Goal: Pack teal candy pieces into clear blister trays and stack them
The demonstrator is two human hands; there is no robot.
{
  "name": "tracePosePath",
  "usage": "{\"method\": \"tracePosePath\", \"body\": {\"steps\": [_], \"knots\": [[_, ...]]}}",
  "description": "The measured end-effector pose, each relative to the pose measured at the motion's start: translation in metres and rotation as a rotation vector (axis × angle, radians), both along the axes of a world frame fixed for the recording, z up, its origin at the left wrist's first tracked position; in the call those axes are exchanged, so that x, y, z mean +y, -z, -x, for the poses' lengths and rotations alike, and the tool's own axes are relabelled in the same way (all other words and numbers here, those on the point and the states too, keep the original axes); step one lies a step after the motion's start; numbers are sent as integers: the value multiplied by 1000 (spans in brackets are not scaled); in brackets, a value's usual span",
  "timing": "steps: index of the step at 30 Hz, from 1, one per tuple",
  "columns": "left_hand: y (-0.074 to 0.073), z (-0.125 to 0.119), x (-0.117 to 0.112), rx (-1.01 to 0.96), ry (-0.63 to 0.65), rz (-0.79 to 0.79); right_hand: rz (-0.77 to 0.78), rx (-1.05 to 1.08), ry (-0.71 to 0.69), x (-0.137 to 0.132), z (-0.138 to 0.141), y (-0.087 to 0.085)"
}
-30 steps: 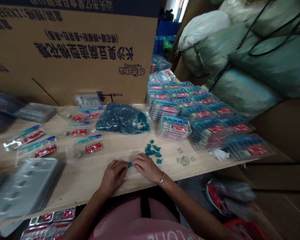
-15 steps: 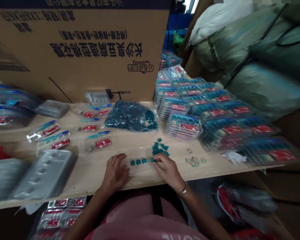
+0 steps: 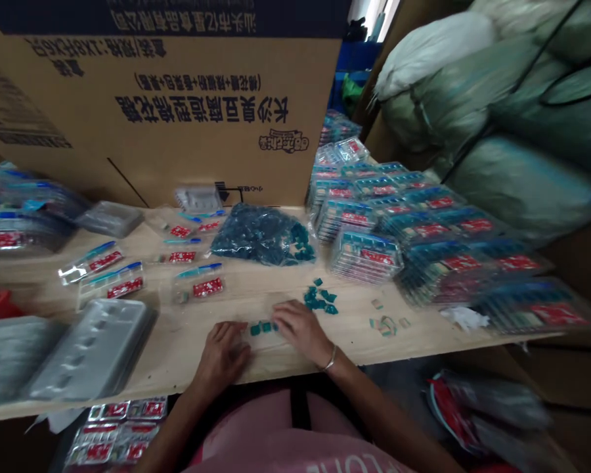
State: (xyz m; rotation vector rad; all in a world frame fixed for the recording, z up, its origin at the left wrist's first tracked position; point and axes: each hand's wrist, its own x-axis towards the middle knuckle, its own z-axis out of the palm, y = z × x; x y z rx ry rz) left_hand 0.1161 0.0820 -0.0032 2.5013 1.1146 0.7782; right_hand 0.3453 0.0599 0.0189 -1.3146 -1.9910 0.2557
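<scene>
Resting your left grip [image 3: 221, 351] half-open on the pale wooden worktop [image 3: 187, 348], you are touching a short row of small teal pieces [image 3: 262, 327] with the fingertips [image 3: 279, 320] of your right grip [image 3: 300, 330]; whether it is holding one, you cannot tell. A loose teal pile [image 3: 320, 299] is lying just beyond, near a bulging plastic bag of teal pieces [image 3: 263, 235].

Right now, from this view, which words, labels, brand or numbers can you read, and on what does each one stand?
Cardboard carton, upside down: "长沙臭豆腐造型"; the rest is unclear.
Its dark top band, upside down: "食品有限公司".
Red labels on clear packs: too small to read.
Pink shirt: letters cut off, unreadable.
</scene>
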Motion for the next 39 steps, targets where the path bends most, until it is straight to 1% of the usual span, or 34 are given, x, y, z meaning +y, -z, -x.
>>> {"method": "tracePosePath", "body": {"steps": [2,3,4,5,6,8,10,11,13,15,17,19,21,24,27,30,31,32,33,35,36,37,39], "knots": [[0,-4,2,4,54,-42,63,-29,290,7,-29,-6],[1,-7,3,12,83,-51,114,-81,417,13,-43,-8],[1,-9,3,21,107,-52,168,-138,502,19,-56,-9],[1,-11,4,28,118,-50,213,-185,551,24,-66,-10],[2,-12,4,28,115,-47,246,-216,569,30,-74,-10],[2,-10,3,8,67,-40,268,-227,565,36,-81,-10],[3,-3,0,-28,-18,-12,240,-200,524,36,-75,-12],[4,2,-2,-47,-62,15,222,-163,470,34,-67,-14],[5,11,-6,-75,-121,78,228,-63,277,27,-45,-18],[5,17,-9,-73,-132,119,286,-16,25,22,-17,-22],[5,18,-11,-46,-118,138,329,-89,-157,20,12,-25],[4,17,-11,-26,-100,149,345,-235,-245,22,36,-26],[0,15,-11,-16,-78,154,364,-343,-278,26,50,-27],[-5,12,-12,19,-42,141,365,-347,-288,30,53,-28],[-6,10,-16,42,-33,127,304,-357,-294,28,48,-30],[-5,11,-18,15,-49,94,214,-512,-315,22,50,-29],[-5,14,-16,5,-95,57,190,-557,-322,21,52,-27],[-5,17,-14,5,-177,9,172,-582,-328,20,55,-26],[-6,22,-11,22,-289,-43,162,-584,-330,20,58,-23],[-9,33,-1,110,-511,-123,172,-528,-324,20,62,-18],[-10,39,4,172,-575,-139,187,-477,-313,21,62,-15],[-12,45,8,230,-596,-147,205,-419,-303,22,62,-12],[-16,54,16,307,-535,-158,222,-306,-296,23,60,-7]]}}
